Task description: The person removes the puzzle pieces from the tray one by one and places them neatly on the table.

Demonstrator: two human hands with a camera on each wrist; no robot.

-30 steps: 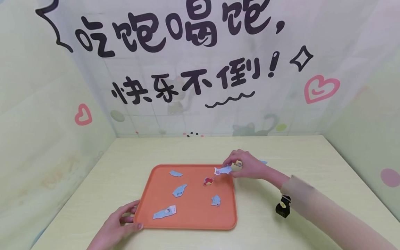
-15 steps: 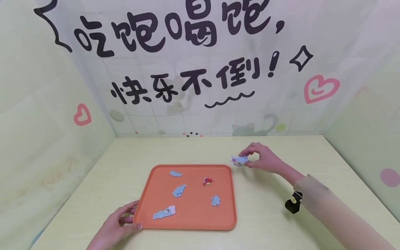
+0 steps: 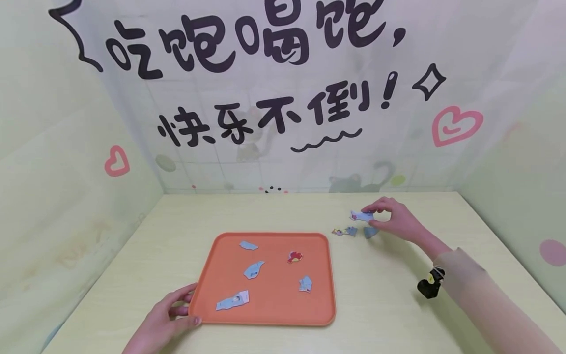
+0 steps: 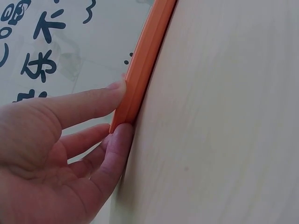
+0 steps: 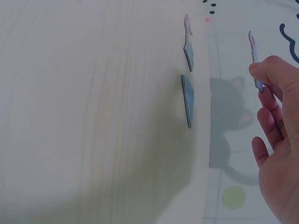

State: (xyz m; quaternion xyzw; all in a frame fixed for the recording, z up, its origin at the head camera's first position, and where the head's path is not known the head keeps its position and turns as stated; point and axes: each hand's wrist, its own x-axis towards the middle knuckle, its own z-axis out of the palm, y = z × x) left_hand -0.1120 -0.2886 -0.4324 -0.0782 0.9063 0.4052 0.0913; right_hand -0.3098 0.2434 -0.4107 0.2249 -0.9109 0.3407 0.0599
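Note:
My right hand (image 3: 400, 221) pinches a light blue puzzle piece (image 3: 361, 216) between thumb and fingers, raised above the table, as the right wrist view (image 5: 280, 102) also shows. Below it on the table lie a patterned piece (image 3: 344, 231) and a blue piece (image 3: 370, 232). My left hand (image 3: 163, 317) grips the near left corner of an orange tray (image 3: 274, 314), its thumb and fingers about the rim. On the tray lie several separate pieces: a red one (image 3: 295, 256), a long blue one with a pale end (image 3: 233, 300), and other blue ones (image 3: 254, 269).
The pale wooden table (image 3: 389, 305) reaches back to a printed fabric wall (image 3: 247, 172). More fabric stands along the left and right sides. A black item (image 3: 430, 283) hangs at the right sleeve (image 3: 468, 270).
My right hand has moved right and back with the blue piece, away from the tray's far right corner. Pieces once partly hidden by it now show on the table. My left hand stays put.

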